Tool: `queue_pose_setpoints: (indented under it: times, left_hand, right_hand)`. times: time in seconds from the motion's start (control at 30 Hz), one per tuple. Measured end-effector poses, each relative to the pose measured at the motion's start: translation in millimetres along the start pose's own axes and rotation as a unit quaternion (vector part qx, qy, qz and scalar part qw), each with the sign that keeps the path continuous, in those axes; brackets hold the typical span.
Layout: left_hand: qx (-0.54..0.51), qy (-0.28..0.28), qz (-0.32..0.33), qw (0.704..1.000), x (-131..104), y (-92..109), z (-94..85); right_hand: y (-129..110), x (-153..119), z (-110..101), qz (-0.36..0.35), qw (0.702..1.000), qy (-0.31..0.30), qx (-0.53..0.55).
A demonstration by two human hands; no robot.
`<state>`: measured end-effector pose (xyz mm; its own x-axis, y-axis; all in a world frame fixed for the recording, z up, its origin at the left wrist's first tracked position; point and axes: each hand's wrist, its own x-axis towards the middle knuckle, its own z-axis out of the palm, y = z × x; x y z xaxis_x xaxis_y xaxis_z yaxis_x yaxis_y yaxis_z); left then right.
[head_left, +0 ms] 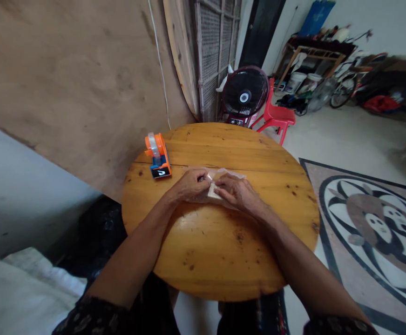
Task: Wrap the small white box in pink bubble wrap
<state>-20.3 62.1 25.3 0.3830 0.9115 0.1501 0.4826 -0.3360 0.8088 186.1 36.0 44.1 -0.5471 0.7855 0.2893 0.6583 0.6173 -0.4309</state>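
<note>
On the round wooden table (203, 256), a small whitish block (214, 191) lies on a sheet of clear plastic wrap (199, 198), between my two hands. My left hand (192, 184) is closed at the block's left side, its thumb and forefinger pinched on the wrap. From the other side, my right hand (237, 190) has its thumb and bent fingers on the block's right end. Part of the block and much of the wrap are hidden under my fingers. An orange and blue tape dispenser (161, 163) with a roll of clear tape stands beyond my left hand.
A dark fan (244, 95) and a red plastic chair (278, 114) stand behind the table's far edge. A large wooden board (84, 70) leans along the left. To the right, a panda-patterned mat (381, 223) lies on the floor. Farther back stands a bicycle (344, 88).
</note>
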Motion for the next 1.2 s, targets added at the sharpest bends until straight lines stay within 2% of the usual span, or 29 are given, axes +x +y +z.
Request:
queue_pose_setpoints:
  times: [0.17, 0.33, 0.57, 0.83, 1.2]
  left_hand:
    - [0.001, -0.005, -0.028, 1.000, -0.6, 0.2, 1.2]
    - [-0.003, -0.003, -0.017, 1.000, -0.5, 2.8, 0.6]
    - [0.012, -0.006, -0.015, 1.000, 0.7, -1.9, 1.1]
    - [0.006, -0.005, -0.028, 1.000, -0.2, 5.1, 0.9]
    - [-0.003, -0.009, -0.039, 0.999, -0.8, 4.7, 0.2]
  right_hand:
    - [-2.1, -0.2, -1.5, -0.003, 1.000, 0.001, -0.008]
    - [-2.3, 1.0, -1.8, -0.023, 1.000, 0.006, -0.012]
    - [-3.4, -0.1, -2.1, 0.008, 1.000, -0.008, -0.016]
    - [-4.2, 0.0, -3.1, 0.010, 1.000, -0.014, -0.012]
    - [-3.2, 0.0, -2.2, 0.001, 1.000, -0.003, -0.001]
